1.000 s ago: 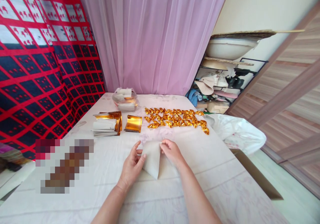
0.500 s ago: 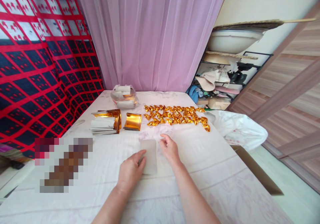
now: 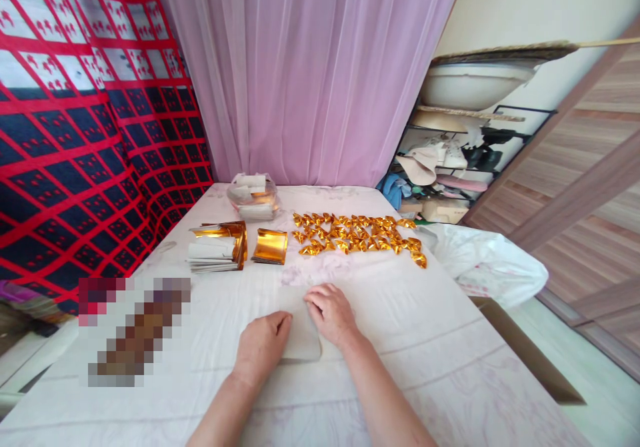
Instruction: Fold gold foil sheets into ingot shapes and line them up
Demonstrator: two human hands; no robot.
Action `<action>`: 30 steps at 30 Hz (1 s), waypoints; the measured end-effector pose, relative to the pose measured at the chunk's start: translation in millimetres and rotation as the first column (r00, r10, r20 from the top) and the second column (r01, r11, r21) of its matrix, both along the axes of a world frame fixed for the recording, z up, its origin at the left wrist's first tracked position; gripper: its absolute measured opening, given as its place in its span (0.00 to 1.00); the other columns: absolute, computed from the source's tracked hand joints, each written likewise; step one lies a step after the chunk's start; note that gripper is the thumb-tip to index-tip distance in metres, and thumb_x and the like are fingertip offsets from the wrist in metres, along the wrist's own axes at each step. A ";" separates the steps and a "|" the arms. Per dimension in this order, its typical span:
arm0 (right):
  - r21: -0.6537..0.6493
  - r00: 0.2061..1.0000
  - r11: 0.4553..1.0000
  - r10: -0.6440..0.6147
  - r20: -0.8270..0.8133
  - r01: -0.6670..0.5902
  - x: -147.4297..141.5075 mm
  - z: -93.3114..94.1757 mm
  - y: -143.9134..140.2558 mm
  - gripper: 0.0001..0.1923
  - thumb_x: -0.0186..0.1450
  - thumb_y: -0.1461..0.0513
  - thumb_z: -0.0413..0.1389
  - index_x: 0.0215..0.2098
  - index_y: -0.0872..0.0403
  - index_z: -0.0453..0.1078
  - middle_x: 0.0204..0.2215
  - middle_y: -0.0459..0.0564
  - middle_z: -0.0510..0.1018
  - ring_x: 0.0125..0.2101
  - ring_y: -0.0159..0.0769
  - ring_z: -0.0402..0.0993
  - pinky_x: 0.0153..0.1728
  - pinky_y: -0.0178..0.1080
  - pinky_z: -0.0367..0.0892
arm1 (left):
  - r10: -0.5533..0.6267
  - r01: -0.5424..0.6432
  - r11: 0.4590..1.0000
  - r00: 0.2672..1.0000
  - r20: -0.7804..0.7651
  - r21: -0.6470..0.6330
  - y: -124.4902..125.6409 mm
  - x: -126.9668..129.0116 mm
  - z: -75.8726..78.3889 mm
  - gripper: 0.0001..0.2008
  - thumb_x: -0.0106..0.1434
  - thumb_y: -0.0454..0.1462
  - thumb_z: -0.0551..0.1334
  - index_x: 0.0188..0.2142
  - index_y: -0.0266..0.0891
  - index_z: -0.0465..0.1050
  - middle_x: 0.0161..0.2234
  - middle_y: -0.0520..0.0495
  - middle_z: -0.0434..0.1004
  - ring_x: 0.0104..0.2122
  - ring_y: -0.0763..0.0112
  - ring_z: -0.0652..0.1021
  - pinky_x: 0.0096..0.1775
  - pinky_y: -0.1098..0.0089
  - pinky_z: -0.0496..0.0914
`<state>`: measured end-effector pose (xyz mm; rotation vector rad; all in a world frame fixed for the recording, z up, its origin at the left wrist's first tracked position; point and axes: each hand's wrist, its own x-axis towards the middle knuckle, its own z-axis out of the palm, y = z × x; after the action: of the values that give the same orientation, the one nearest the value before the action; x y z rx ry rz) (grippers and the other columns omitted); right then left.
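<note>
A greyish-white sheet of paper (image 3: 302, 342) lies on the cloth-covered table between my hands. My left hand (image 3: 265, 342) is closed at the sheet's left edge, thumb and fingers pressed together. At its upper right, my right hand (image 3: 331, 314) has its fingers curled over the paper and hides that corner. Beyond them stands a short stack of gold foil paper (image 3: 270, 246). Rows of folded gold foil pieces (image 3: 356, 232) lie to the right of that stack.
Left of the stack is a larger pile of foil paper with pale backs (image 3: 213, 252). Behind it sits a clear bag of rolled papers (image 3: 253, 197). A white plastic bag (image 3: 493, 260) hangs by the table's right edge, near a crowded shelf (image 3: 445, 160). A blurred patch (image 3: 145, 327) covers something at left.
My right hand has moved left and down onto the sheet's upper right. The left hand's fingers have drawn together at the left edge. The view has shifted slightly.
</note>
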<state>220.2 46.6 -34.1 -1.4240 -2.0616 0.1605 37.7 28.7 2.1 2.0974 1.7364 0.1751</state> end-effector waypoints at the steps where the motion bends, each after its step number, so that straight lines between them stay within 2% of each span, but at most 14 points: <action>1: 0.004 1.000 1.000 0.000 -0.001 0.000 -0.3 0.8 -1.7 0.10 0.62 0.69 0.55 0.36 0.49 0.77 0.38 0.48 0.80 0.40 0.38 0.72 0.43 0.40 0.66 | -0.002 0.002 1.000 1.000 0.020 -0.003 0.7 -0.6 -0.9 0.17 0.70 0.41 0.51 0.33 0.45 0.78 0.33 0.48 0.83 0.36 0.63 0.81 0.32 0.71 0.61; 8: 0.016 0.994 0.998 0.066 -0.086 -0.065 0.2 0.7 -26.0 0.09 0.63 0.67 0.54 0.37 0.50 0.74 0.36 0.48 0.80 0.39 0.37 0.73 0.43 0.41 0.65 | 0.031 -0.030 0.999 0.996 0.085 -0.015 4.0 -1.5 -5.4 0.17 0.69 0.41 0.52 0.33 0.44 0.78 0.34 0.46 0.83 0.36 0.62 0.80 0.33 0.70 0.60; 13: -0.009 0.984 0.990 0.139 -0.113 -0.141 4.7 -0.6 -42.7 0.07 0.63 0.62 0.57 0.39 0.51 0.74 0.43 0.50 0.78 0.46 0.40 0.71 0.50 0.43 0.63 | 0.039 -0.037 0.999 0.992 0.119 -0.026 6.4 -4.0 -6.3 0.17 0.69 0.40 0.52 0.32 0.42 0.78 0.32 0.46 0.82 0.34 0.64 0.80 0.33 0.70 0.60; 15: -0.046 0.981 0.984 0.167 -0.100 -0.173 6.1 1.5 -46.4 0.12 0.61 0.59 0.60 0.43 0.52 0.73 0.46 0.52 0.77 0.49 0.42 0.70 0.52 0.44 0.61 | 0.042 -0.038 0.999 0.990 0.138 -0.030 7.4 -4.9 -6.6 0.17 0.69 0.39 0.52 0.31 0.42 0.78 0.31 0.46 0.82 0.33 0.66 0.79 0.33 0.71 0.60; 19: -0.156 0.978 0.966 0.205 -0.036 -0.208 5.5 8.2 -49.5 0.29 0.52 0.52 0.67 0.50 0.53 0.71 0.52 0.55 0.74 0.54 0.47 0.66 0.56 0.48 0.58 | 0.058 -0.053 0.998 0.982 0.180 -0.035 9.5 -6.4 -7.6 0.17 0.68 0.39 0.53 0.29 0.41 0.78 0.29 0.47 0.81 0.31 0.68 0.78 0.32 0.72 0.60; 22: -0.232 0.977 0.951 0.214 0.014 -0.205 3.9 12.1 -50.2 0.35 0.48 0.50 0.69 0.52 0.53 0.70 0.54 0.55 0.71 0.55 0.48 0.63 0.57 0.49 0.56 | 0.075 -0.068 0.997 0.976 0.206 -0.043 10.5 -7.3 -9.0 0.17 0.68 0.39 0.53 0.29 0.41 0.78 0.26 0.48 0.80 0.29 0.69 0.77 0.31 0.73 0.59; 25: -0.249 0.978 0.950 0.205 0.034 -0.190 2.9 13.5 -51.2 0.34 0.50 0.52 0.68 0.53 0.51 0.69 0.55 0.54 0.70 0.56 0.47 0.62 0.58 0.48 0.55 | 0.086 -0.075 0.996 0.970 0.227 -0.057 10.8 -7.6 -10.4 0.18 0.68 0.39 0.52 0.27 0.40 0.77 0.24 0.48 0.78 0.28 0.69 0.76 0.30 0.73 0.59; 30: -0.201 0.982 0.963 0.188 0.025 -0.179 3.4 13.3 -52.2 0.21 0.57 0.59 0.62 0.48 0.51 0.71 0.53 0.52 0.72 0.55 0.43 0.64 0.57 0.46 0.55 | 0.092 -0.070 0.993 0.960 0.265 -0.089 11.7 -8.2 -10.8 0.18 0.67 0.41 0.51 0.28 0.40 0.76 0.25 0.48 0.77 0.29 0.68 0.76 0.31 0.72 0.59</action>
<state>223.5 -5.6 -20.9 -1.3583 -2.2657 0.4247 29.4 40.4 -8.8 1.8498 1.6380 0.3901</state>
